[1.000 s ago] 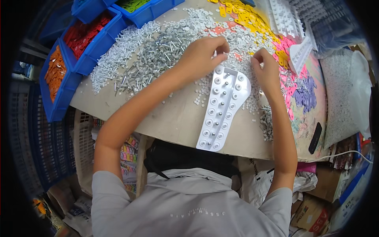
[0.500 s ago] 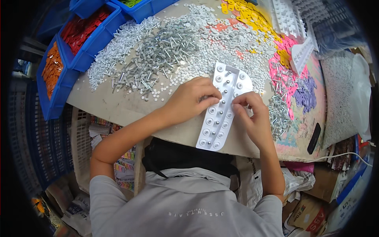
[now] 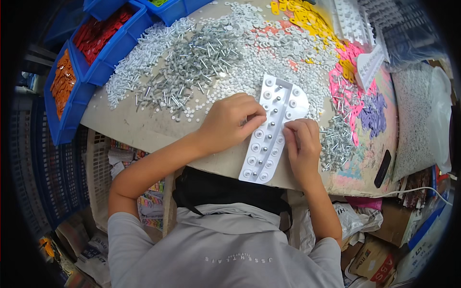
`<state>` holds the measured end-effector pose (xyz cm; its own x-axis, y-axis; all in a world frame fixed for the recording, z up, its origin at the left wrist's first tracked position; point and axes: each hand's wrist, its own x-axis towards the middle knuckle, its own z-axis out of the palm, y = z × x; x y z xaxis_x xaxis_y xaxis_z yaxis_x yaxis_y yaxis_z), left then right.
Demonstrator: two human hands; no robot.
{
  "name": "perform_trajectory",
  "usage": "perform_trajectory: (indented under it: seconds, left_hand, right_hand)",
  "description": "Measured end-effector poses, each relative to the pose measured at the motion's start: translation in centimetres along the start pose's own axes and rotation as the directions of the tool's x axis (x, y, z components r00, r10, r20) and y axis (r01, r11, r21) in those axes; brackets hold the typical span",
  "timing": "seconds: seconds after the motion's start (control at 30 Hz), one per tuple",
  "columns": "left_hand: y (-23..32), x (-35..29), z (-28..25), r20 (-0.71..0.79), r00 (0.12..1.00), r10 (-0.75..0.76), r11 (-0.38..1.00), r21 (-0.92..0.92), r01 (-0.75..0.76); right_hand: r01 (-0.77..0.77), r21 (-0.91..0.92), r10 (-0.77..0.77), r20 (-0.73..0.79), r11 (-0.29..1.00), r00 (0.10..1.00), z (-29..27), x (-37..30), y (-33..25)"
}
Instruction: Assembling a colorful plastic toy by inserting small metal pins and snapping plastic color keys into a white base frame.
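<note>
A long white plastic tray (image 3: 283, 89) with one rounded side lies on the table in front of me, slanting up to the right. Round ringed seats line both its sides, and a row of silver metal pins stands along the central channel. At the tray's left edge my left hand (image 3: 233, 120) is closed, thumb and fingertips pinched together. My right hand (image 3: 305, 144) is closed at the right edge, its fingers curled toward the thumb. Whatever small thing either hand pinches is hidden by the fingers.
Behind the tray spread heaps of silver metal pins (image 3: 201, 53) and small white plastic discs (image 3: 259, 62). Yellow tags (image 3: 307, 19), pink pieces (image 3: 353, 53) and purple pieces (image 3: 372, 113) lie rightward. Blue bins (image 3: 113, 57) stand left; a black phone-like object (image 3: 382, 169) lies near the right edge.
My right hand has drawn back slightly toward me and to the right along the tray's edge. My left hand has shifted only a little, staying at the left edge.
</note>
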<state>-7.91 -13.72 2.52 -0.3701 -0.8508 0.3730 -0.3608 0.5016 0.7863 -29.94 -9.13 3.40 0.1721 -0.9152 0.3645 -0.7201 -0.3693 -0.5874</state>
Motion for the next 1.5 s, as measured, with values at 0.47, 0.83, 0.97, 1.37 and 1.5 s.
perform_trajectory:
  seconds: [0.47,0.83,0.97,1.37,1.5]
  left_hand:
    - [-1.8,3.1,-0.6,0.117,0.984,0.133,0.976,0.156,-0.150]
    - [-1.7,7.6,-1.8,0.257,0.963,-0.079,0.997,0.012,0.079]
    - [-2.2,9.6,-2.4,0.098,0.976,-0.194,0.981,-0.001,0.195]
    - [-2.2,8.0,-1.6,-0.014,0.979,-0.205,0.973,-0.107,0.202]
    - [-1.4,7.9,-1.7,-0.063,0.984,-0.169,0.982,-0.102,0.162]
  right_hand:
    - [-0.042,0.045,0.035,0.156,0.998,0.987,-2.2,1.8,-0.8]
    - [0.160,-0.044,-0.160,-0.002,0.986,0.987,0.5,15.4,7.0]
    - [0.223,-0.192,-0.205,0.113,0.956,0.972,3.1,16.9,7.2]
    - [0.332,-0.348,-0.330,0.068,0.877,0.942,2.2,15.5,6.8]
    - [-0.046,0.040,0.045,0.012,0.998,0.999,-0.6,12.9,2.7]
